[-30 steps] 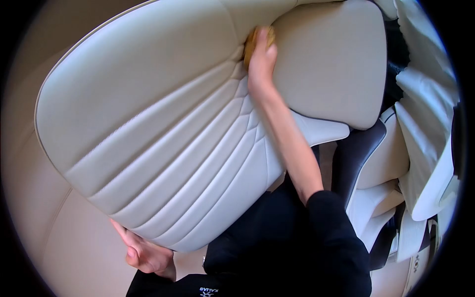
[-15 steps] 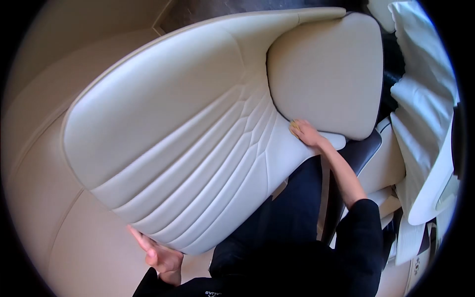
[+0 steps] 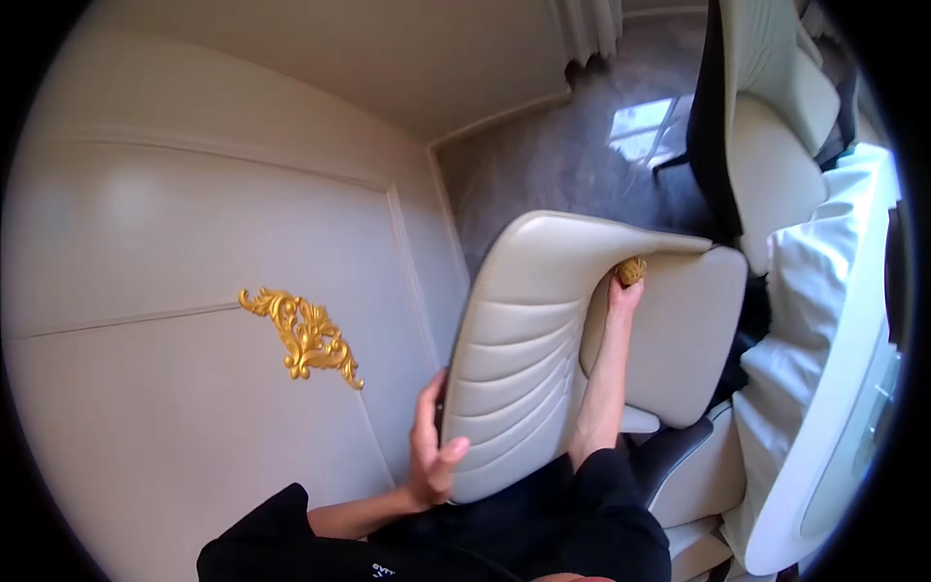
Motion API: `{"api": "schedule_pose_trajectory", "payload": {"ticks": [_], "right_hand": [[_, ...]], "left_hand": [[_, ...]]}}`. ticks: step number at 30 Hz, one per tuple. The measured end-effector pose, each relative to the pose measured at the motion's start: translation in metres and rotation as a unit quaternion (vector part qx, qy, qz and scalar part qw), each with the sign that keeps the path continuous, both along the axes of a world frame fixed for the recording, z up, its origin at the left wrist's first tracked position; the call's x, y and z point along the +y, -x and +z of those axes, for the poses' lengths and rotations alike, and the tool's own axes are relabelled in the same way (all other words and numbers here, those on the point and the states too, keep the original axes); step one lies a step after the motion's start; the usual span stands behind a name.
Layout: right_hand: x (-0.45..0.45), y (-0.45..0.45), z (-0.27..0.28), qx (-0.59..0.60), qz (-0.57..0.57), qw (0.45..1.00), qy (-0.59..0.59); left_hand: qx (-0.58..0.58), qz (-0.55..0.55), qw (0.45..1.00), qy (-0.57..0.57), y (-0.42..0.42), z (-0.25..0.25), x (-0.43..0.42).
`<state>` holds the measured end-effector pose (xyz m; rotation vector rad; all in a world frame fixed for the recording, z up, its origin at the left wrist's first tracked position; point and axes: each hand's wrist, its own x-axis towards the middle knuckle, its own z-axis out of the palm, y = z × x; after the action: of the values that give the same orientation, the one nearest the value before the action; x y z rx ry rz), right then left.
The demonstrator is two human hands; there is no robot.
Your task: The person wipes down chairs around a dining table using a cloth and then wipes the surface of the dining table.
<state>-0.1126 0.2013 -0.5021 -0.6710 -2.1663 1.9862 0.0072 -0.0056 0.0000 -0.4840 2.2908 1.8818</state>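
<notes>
A cream leather chair with a ribbed backrest (image 3: 514, 349) stands before me, its smooth seat (image 3: 679, 330) to the right. My left hand (image 3: 430, 451) grips the backrest's left edge, fingers behind it and thumb on the front. A crumpled yellow-brown cloth or sponge (image 3: 632, 271) is in my right hand (image 3: 625, 294), at the far inner corner where backrest and seat meet. The fingers of that hand are partly hidden by it.
A panelled wall with a gold ornament (image 3: 308, 335) is on the left. Another cream chair (image 3: 776, 165) stands at the back right on the grey floor (image 3: 543, 175). A table with a white cloth (image 3: 805, 301) runs along the right.
The view has swung toward the wall and floor, and the backrest appears more upright. My right hand has moved with the cloth or sponge from the near seat edge to the far inner corner.
</notes>
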Motion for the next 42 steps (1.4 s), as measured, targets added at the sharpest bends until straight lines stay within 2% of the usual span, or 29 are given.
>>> {"api": "schedule_pose_trajectory", "payload": {"ticks": [1,2,3,4,5,6,7,9,10,11,12,13,14,15,16,17,19,21,23,24,26,29,32,33,35,37,39,41,42], "right_hand": [[0.009,0.023,0.034,0.037,-0.155,0.941,0.298],[0.016,0.041,0.065,0.069,-0.274,0.775,0.565],[0.028,0.039,0.083,0.152,-0.107,0.738,0.648],[0.039,0.033,0.099,0.226,0.079,0.669,0.704],[0.030,0.013,0.157,0.124,-0.014,0.766,0.631],[0.007,-0.001,0.237,0.038,-0.108,0.838,0.533],[0.001,-0.020,0.280,-0.002,-0.095,0.871,0.482],[-0.010,-0.072,0.319,-0.028,-0.025,0.925,0.379],[-0.022,-0.095,0.345,-0.032,-0.007,0.944,0.330],[-0.039,-0.119,0.373,-0.086,-0.020,0.958,0.273],[-0.042,-0.144,0.371,-0.137,-0.006,0.971,0.197],[-0.058,-0.165,0.380,-0.158,-0.040,0.973,0.165],[-0.068,-0.189,0.356,-0.121,-0.039,0.990,0.066],[-0.089,-0.201,0.382,-0.154,-0.080,0.985,-0.010],[-0.103,-0.218,0.364,-0.157,-0.125,0.978,-0.057],[-0.121,-0.215,0.414,-0.173,-0.147,0.967,-0.114],[-0.133,-0.223,0.413,-0.176,-0.194,0.960,-0.099],[-0.134,-0.225,0.403,-0.167,-0.163,0.959,-0.161],[-0.130,-0.215,0.422,-0.140,-0.131,0.971,-0.144],[-0.132,-0.212,0.433,-0.122,-0.094,0.980,-0.124],[-0.130,-0.208,0.439,-0.119,-0.069,0.983,-0.121],[-0.135,-0.205,0.454,-0.127,-0.037,0.986,-0.106],[-0.142,-0.198,0.453,-0.120,-0.073,0.983,-0.114],[-0.145,-0.193,0.452,-0.113,-0.089,0.982,-0.122],[-0.150,-0.183,0.452,-0.149,-0.124,0.973,-0.129],[-0.156,-0.163,0.457,-0.147,-0.178,0.959,-0.167],[-0.161,-0.139,0.456,-0.156,-0.246,0.945,-0.150],[-0.163,-0.105,0.485,-0.134,-0.299,0.941,-0.085],[-0.164,-0.084,0.491,-0.077,-0.338,0.937,-0.034]], "left_hand": [[-0.005,-0.021,1.000,0.001,-0.002,-0.006,-0.004],[-0.013,-0.039,0.999,-0.002,-0.001,-0.011,-0.011],[0.003,-0.093,0.995,0.043,-0.001,-0.018,-0.017],[0.039,-0.109,0.991,0.074,-0.002,-0.020,-0.021],[0.053,-0.126,0.984,0.111,-0.001,-0.012,-0.019],[0.073,-0.130,0.980,0.129,0.001,-0.015,-0.017],[0.107,-0.131,0.980,0.103,0.002,-0.021,-0.020],[0.122,-0.092,0.983,0.103,0.003,-0.027,-0.013],[0.135,-0.080,0.983,0.095,0.006,-0.036,-0.012],[0.097,-0.061,0.990,0.080,0.009,-0.035,-0.010],[0.061,-0.046,0.997,0.032,0.016,-0.047,-0.008],[0.026,-0.035,0.999,-0.017,0.021,-0.065,-0.009],[-0.001,-0.036,0.998,-0.053,0.026,-0.075,-0.011],[0.001,-0.043,0.999,-0.027,0.029,-0.079,-0.011],[-0.010,-0.041,0.999,-0.023,0.033,-0.072,-0.011],[-0.023,-0.034,0.999,-0.012,0.035,-0.063,-0.012],[0.018,-0.042,0.998,-0.038,0.040,-0.073,-0.015],[-0.042,-0.026,0.997,-0.057,0.048,-0.081,-0.015],[-0.134,-0.054,0.982,-0.120,0.058,-0.080,-0.019],[-0.137,-0.054,0.983,-0.112,0.059,-0.080,-0.019],[-0.071,-0.096,0.993,-0.018,0.065,-0.080,-0.021],[0.080,-0.144,0.986,0.016,0.086,-0.069,-0.020],[0.202,-0.205,0.956,0.061,0.131,-0.038,-0.011],[0.195,-0.213,0.956,0.057,0.147,-0.030,-0.010],[0.199,-0.308,0.926,0.095,0.178,-0.020,-0.007],[0.200,-0.354,0.909,0.087,0.206,-0.026,-0.008],[0.175,-0.500,0.847,0.046,0.231,-0.036,-0.015],[0.157,-0.549,0.821,0.011,0.249,-0.035,-0.024],[0.173,-0.599,0.781,0.029,0.261,-0.034,-0.026]]}}
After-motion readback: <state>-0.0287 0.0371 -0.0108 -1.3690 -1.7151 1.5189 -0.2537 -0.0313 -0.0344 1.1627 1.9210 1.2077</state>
